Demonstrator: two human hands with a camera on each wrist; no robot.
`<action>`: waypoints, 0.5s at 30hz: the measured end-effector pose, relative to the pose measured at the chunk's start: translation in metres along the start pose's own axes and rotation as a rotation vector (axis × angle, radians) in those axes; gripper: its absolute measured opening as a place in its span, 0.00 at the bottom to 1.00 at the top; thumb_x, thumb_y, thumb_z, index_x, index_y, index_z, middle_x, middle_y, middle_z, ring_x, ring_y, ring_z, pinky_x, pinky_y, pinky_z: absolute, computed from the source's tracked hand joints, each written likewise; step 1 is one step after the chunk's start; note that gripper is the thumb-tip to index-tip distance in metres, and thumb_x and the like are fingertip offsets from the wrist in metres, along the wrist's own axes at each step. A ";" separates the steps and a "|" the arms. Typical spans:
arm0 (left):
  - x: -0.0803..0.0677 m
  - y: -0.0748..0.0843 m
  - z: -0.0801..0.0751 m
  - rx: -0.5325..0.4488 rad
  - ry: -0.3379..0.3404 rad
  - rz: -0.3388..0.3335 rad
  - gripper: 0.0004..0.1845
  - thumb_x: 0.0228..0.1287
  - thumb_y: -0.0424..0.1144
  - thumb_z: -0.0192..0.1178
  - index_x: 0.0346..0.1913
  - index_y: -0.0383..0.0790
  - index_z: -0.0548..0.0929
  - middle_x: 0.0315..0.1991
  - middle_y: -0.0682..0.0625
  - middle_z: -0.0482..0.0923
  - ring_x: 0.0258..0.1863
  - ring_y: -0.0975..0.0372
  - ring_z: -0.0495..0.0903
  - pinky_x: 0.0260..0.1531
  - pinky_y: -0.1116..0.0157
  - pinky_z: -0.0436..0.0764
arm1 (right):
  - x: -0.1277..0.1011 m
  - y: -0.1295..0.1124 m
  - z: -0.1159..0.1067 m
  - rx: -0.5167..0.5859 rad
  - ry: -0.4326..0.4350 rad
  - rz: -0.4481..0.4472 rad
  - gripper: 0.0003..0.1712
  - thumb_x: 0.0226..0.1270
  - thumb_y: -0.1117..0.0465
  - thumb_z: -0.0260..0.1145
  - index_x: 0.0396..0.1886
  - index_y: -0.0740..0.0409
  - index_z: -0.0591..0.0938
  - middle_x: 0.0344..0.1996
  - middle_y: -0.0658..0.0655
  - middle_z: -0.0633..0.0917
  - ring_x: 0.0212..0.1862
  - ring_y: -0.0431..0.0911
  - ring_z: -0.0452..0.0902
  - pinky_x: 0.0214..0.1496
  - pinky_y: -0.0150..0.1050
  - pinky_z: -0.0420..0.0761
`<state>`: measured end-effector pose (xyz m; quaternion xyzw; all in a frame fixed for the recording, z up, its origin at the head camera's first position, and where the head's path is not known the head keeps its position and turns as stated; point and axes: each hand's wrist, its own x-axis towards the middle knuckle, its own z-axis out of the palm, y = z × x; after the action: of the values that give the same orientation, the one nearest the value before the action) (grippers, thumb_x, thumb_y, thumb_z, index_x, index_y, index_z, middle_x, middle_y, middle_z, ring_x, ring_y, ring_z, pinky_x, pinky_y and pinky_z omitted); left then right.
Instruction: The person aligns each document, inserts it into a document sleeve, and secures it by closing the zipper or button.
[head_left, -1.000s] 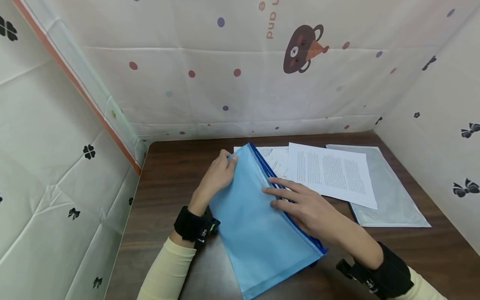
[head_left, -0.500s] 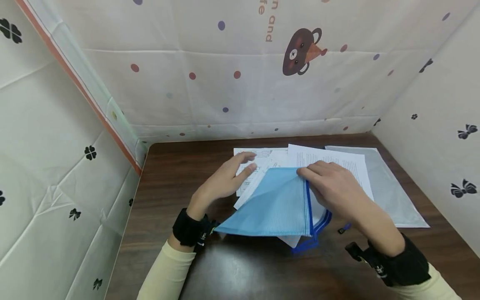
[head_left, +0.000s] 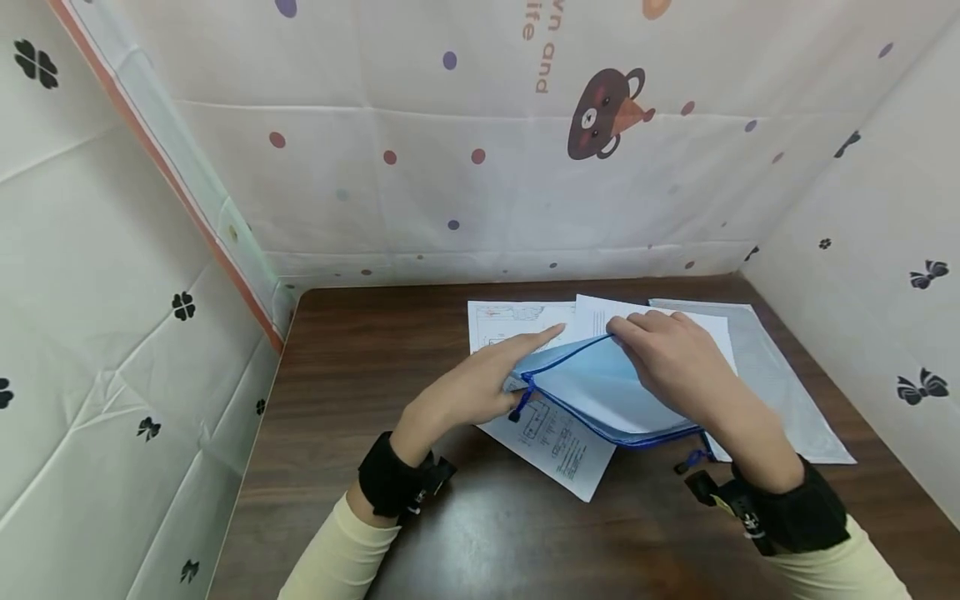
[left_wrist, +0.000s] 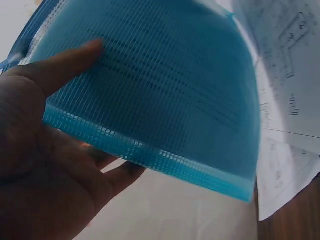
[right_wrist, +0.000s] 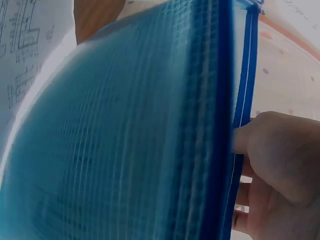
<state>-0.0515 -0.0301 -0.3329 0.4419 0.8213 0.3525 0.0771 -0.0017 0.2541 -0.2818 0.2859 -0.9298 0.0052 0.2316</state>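
A light blue mesh zip pouch (head_left: 600,387) with a dark blue zipper edge is held tilted above the papers at mid-table. My left hand (head_left: 517,367) holds its left corner by the zipper pull (head_left: 517,408). In the left wrist view my thumb (left_wrist: 65,65) lies on the mesh (left_wrist: 170,90) and my fingers sit beneath it. My right hand (head_left: 637,337) curls over the pouch's far upper edge. The right wrist view shows the zipper band (right_wrist: 240,100) beside that hand's fingers (right_wrist: 280,150).
A sheet with line drawings (head_left: 562,446) lies under the pouch, with another drawing sheet (head_left: 498,321) and a printed text page (head_left: 596,312) behind it. A grey pouch (head_left: 780,392) lies flat at the right. Patterned cloth walls enclose the brown table (head_left: 360,367) on three sides.
The blue pouch lay flat under both hands a second ago. It has been lifted and swung right over the papers. The drawing sheet beneath it now shows.
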 end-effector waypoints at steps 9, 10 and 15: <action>0.004 -0.013 0.005 -0.003 0.150 0.021 0.19 0.83 0.43 0.56 0.69 0.48 0.83 0.47 0.54 0.87 0.34 0.64 0.80 0.34 0.65 0.79 | 0.001 -0.011 -0.007 0.188 0.059 -0.001 0.11 0.71 0.66 0.71 0.51 0.59 0.86 0.46 0.57 0.88 0.46 0.54 0.83 0.50 0.55 0.83; 0.004 -0.014 0.005 -0.012 0.177 0.024 0.19 0.84 0.43 0.55 0.70 0.48 0.83 0.45 0.54 0.86 0.32 0.64 0.79 0.32 0.65 0.78 | 0.002 -0.013 -0.009 0.220 0.095 -0.017 0.10 0.75 0.64 0.69 0.51 0.60 0.87 0.47 0.57 0.88 0.48 0.54 0.82 0.52 0.53 0.82; 0.006 -0.015 0.008 -0.069 0.259 0.055 0.22 0.85 0.42 0.54 0.75 0.46 0.76 0.41 0.52 0.83 0.30 0.65 0.77 0.32 0.65 0.77 | 0.013 -0.037 -0.016 0.339 0.255 -0.114 0.22 0.85 0.49 0.58 0.48 0.62 0.88 0.46 0.57 0.86 0.47 0.52 0.79 0.49 0.43 0.75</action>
<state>-0.0615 -0.0266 -0.3475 0.4123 0.7992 0.4367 -0.0240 0.0154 0.2188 -0.2664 0.3700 -0.8612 0.1845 0.2956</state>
